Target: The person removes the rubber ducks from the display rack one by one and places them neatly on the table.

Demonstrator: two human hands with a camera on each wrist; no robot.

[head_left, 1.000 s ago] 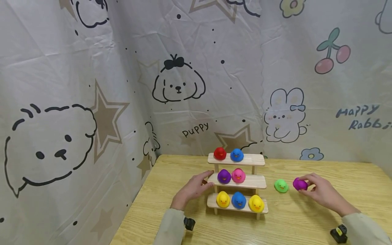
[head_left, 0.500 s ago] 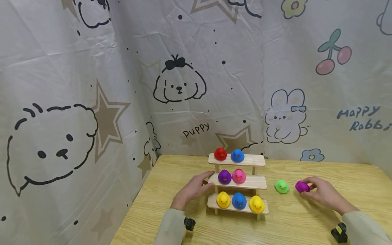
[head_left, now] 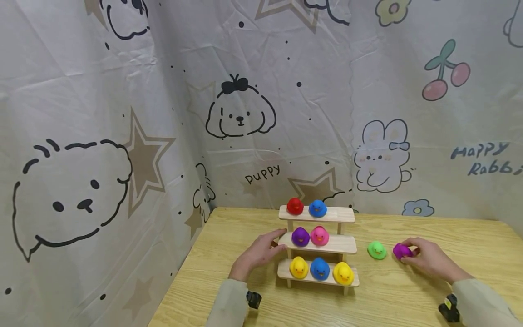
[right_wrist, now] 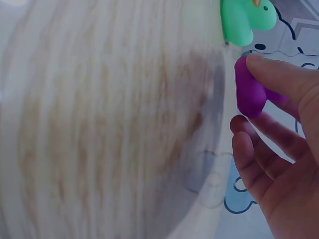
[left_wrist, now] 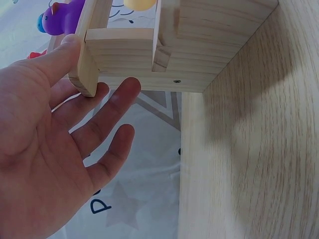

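At the left end of a three-tier wooden shelf (head_left: 345, 245), my left hand (head_left: 261, 252) grips the middle board between thumb and forefinger; its other fingers extend under the board in the left wrist view. My right hand (head_left: 434, 260) pinches a magenta rubber duck (head_left: 402, 251), thumb on one side and fingers on the other. Just left of that duck, a green rubber duck (head_left: 377, 250) sits on the table. On the middle tier are a purple duck (head_left: 300, 236) and a pink duck (head_left: 319, 235).
The top tier bears a red duck (head_left: 295, 206) and a blue duck (head_left: 318, 208). Below sit a yellow duck (head_left: 299, 267), another blue duck (head_left: 320, 269) and a second yellow duck (head_left: 343, 273). A printed curtain (head_left: 318, 113) hangs behind the wooden table (head_left: 310, 309).
My right hand, holding the magenta duck, has lowered slightly toward the table beside the green duck. The left hand stays on the shelf; the head view has shifted a little.
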